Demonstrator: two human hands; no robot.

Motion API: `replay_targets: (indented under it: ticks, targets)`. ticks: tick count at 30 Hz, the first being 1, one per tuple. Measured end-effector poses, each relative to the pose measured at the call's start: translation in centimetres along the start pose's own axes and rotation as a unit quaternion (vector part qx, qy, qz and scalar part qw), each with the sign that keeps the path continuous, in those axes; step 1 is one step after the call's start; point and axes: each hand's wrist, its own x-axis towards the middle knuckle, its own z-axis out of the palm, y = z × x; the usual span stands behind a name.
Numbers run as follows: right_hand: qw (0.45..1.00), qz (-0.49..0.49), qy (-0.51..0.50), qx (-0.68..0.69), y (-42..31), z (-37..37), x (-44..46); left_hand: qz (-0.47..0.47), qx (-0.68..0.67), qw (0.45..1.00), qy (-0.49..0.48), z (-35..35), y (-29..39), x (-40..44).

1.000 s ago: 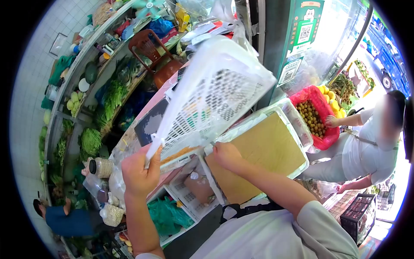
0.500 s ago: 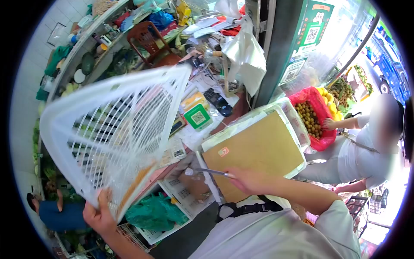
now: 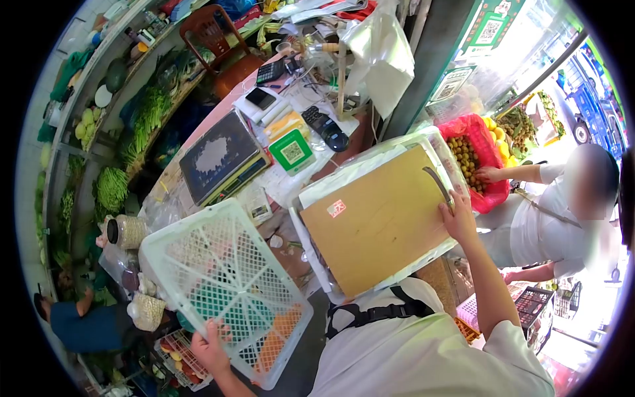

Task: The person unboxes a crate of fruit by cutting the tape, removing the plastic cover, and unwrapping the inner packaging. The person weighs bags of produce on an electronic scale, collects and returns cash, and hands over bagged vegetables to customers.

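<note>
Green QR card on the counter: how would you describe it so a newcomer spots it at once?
Start at the big brown board, then look up and left to the counter. The card sits between the dark-topped flat box and the black handset. Bright green around a white square code, it is the small one on the counter, unlike the green poster at upper right.

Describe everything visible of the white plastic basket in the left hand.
The basket looks like translucent white plastic, roughly rectangular with rounded corners, a smooth rim and an openwork mesh with ribs radiating from its middle. It is tilted, nearer the wearer than the dark-topped scale, with the left hand at its near edge. Green shows through the mesh; orange shows toward the lower right, whether inside or beyond I cannot tell.
</note>
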Motion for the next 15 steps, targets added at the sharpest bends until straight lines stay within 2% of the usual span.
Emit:
replay_targets:
  ticks: [2, 4, 6, 8, 10, 12, 14, 15]
  targets:
    - [0.982, 0.117, -0.145, 0.021, 0.4, -0.3, 0.7, -0.002, 0.005, 1.0, -0.015, 0.1, -2.3, -0.3]
    - [0.983, 0.092, -0.156, 0.013, -1.2, -2.6, 1.6, -0.002, 0.015, 1.0, 0.006, -0.9, -4.3, -1.0]
    - [0.949, 0.134, -0.256, 0.129, -2.0, -4.9, 3.2, 0.007, -0.003, 1.0, -0.007, -2.5, -6.7, -1.4]
    - [0.916, 0.14, -0.238, 0.29, -5.8, -7.9, 3.8, 0.022, -0.007, 0.999, 0.023, -4.5, -9.8, -1.9]
    - [0.912, 0.116, -0.252, 0.303, -9.4, -11.0, 5.3, -0.048, -0.11, 0.991, 0.056, -6.1, -12.1, -2.4]
    - [0.905, 0.091, -0.258, 0.326, -12.2, -13.2, 6.3, -0.055, -0.152, 0.983, 0.087, -7.5, -14.4, -2.7]
    - [0.863, 0.056, -0.29, 0.409, -16.1, -13.0, 6.7, -0.106, -0.261, 0.948, 0.15, -8.3, -16.0, -3.2]
    - [0.875, 0.05, -0.289, 0.386, -19.9, -12.7, 6.1, -0.116, -0.274, 0.943, 0.152, -9.0, -18.1, -3.3]
